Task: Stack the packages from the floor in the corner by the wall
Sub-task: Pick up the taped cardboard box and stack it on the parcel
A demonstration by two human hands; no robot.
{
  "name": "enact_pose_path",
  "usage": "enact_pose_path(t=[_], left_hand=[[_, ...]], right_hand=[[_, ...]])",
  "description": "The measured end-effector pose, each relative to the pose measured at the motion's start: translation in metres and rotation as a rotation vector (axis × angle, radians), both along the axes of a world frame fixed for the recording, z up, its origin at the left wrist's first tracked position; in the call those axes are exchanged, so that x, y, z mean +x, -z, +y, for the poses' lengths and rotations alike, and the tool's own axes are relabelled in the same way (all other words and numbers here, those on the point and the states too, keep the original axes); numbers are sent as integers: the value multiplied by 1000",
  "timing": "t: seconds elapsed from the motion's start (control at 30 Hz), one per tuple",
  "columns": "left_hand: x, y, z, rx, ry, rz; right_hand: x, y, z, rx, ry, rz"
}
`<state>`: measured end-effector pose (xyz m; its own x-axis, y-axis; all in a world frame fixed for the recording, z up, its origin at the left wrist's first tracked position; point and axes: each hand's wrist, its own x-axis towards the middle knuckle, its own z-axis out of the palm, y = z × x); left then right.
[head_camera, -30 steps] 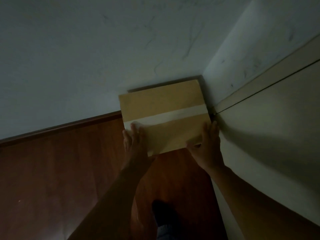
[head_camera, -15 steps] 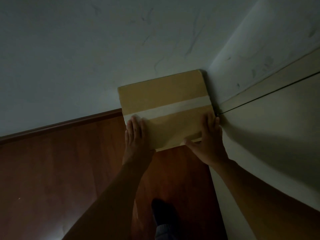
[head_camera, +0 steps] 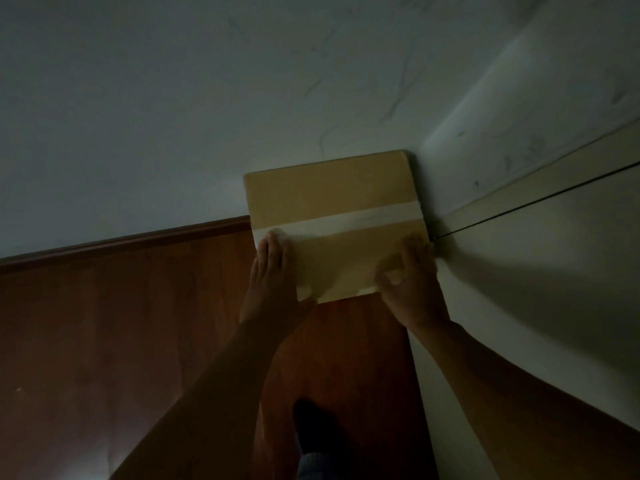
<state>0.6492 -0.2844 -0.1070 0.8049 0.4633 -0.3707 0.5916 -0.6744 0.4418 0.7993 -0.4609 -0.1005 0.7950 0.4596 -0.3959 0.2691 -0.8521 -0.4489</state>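
A: Near the bottom I see a dark foot point(head_camera: 313, 427) on the wooden floor point(head_camera: 104, 341), and two bare arms go up from there to a box point(head_camera: 332, 216). Why does the person stand so close?

B: I think it is to reach into the corner without leaning too much. The box is the package to stack, so the body must be right in front of it.

A: How do the hands hold it?

B: The left hand point(head_camera: 273, 278) lies flat on the near left part of the top, fingers stretched forward, with the thumb near the front edge. So it is open and presses, it does not clamp. The right hand point(head_camera: 410, 282) is at the near right corner, fingers bent over the edge beside the wall. It seems to grip the box there, but the light is poor.

A: Why one hand on each side?

B: Probably to keep the box straight while it goes into the corner.

A: And where is the box now?

B: Its far edge is against the back wall point(head_camera: 242, 98), its right side just beside the right wall point(head_camera: 519, 271). A pale tape strip point(head_camera: 346, 220) crosses the top. The box covers the baseboard point(head_camera: 138, 237), so I judge it sits above the floor, maybe on other packages, but I cannot see under it.
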Motion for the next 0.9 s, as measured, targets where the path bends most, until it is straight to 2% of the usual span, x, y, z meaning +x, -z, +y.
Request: enact_pose_path(t=[0.07, 0.23, 0.43, 0.67, 0.9], left_hand=[[-10, -8, 1, -33, -75, -52], [-58, -45, 14, -107, -267, -58], [-157, -72, 46, -125, -455, 27], [-340, -83, 48, -18, -774, 57], [-539, -87, -1, 7, -1131, 94]], right_hand=[[-11, -9, 8, 105, -7, -18], [-58, -33, 49, 194, -213, -73], [-144, -55, 114, 200, -418, 56], [-300, -73, 173, 76, -730, 151], [-480, -82, 187, 12, -1058, 227]])
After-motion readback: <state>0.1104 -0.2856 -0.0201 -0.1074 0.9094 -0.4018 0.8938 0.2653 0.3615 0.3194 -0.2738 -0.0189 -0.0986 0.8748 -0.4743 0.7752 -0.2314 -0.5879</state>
